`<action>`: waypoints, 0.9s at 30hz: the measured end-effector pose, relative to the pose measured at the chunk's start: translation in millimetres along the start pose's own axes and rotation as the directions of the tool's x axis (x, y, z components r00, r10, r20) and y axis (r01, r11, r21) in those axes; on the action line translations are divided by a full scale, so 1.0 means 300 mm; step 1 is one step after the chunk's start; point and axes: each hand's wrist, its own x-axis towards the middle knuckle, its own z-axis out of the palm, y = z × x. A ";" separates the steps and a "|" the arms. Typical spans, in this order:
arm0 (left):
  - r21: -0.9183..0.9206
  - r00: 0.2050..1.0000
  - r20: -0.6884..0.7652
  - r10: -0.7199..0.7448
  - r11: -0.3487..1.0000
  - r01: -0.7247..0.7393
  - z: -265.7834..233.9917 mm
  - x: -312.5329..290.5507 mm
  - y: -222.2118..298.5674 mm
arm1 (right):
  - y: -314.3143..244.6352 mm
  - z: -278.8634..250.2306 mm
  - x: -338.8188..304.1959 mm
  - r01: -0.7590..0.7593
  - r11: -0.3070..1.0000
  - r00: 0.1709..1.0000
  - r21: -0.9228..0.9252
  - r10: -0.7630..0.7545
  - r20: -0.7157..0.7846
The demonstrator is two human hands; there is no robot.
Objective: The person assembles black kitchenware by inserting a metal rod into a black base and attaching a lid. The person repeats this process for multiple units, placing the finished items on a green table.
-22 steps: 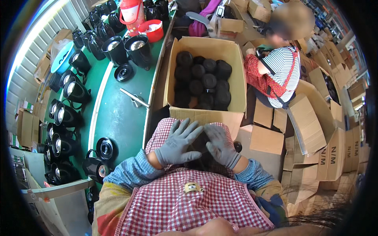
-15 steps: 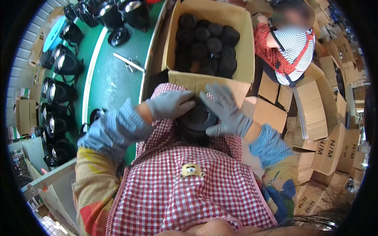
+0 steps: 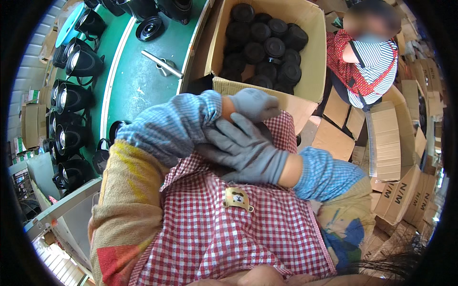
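Observation:
Both my hands wear grey gloves and are close together at my lap, forearms drawn inward. My left hand (image 3: 255, 104) is on the far side, its fingers curled down; whatever they close on is hidden. Nearer to me, my right hand (image 3: 243, 148) lies palm down with fingers stretched and spread, reaching under my left wrist. Beneath the hands a dark round piece (image 3: 264, 129) is mostly covered, with only a sliver showing. A red-and-white checked apron (image 3: 234, 229) lies behind it.
Just ahead stands an open cardboard box (image 3: 312, 62) with several round black pieces (image 3: 275, 47). On the green table (image 3: 129, 90) at left are black pots (image 3: 71, 97), a black lid (image 3: 149, 28) and a silver tool (image 3: 162, 64). Another person (image 3: 367, 66) works at right among cartons (image 3: 398, 195).
My left hand has swung to the right, across and beyond my right hand. My right hand has shifted left and nearer to me. The round black piece is now mostly covered.

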 end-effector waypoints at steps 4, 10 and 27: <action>-0.026 0.997 0.021 0.073 0.997 -0.072 -0.043 -0.037 0.063 | 0.130 -0.082 -0.087 0.116 0.991 0.992 -0.060 -0.119 -0.053; 0.047 0.981 0.195 -0.013 0.999 0.004 -0.022 0.024 0.011 | 0.032 -0.020 0.002 0.076 0.997 0.993 -0.011 -0.076 -0.090; 0.061 0.995 0.067 -0.079 0.995 0.075 0.009 -0.040 0.059 | 0.238 -0.106 -0.147 0.106 0.981 0.990 -0.165 -0.119 -0.070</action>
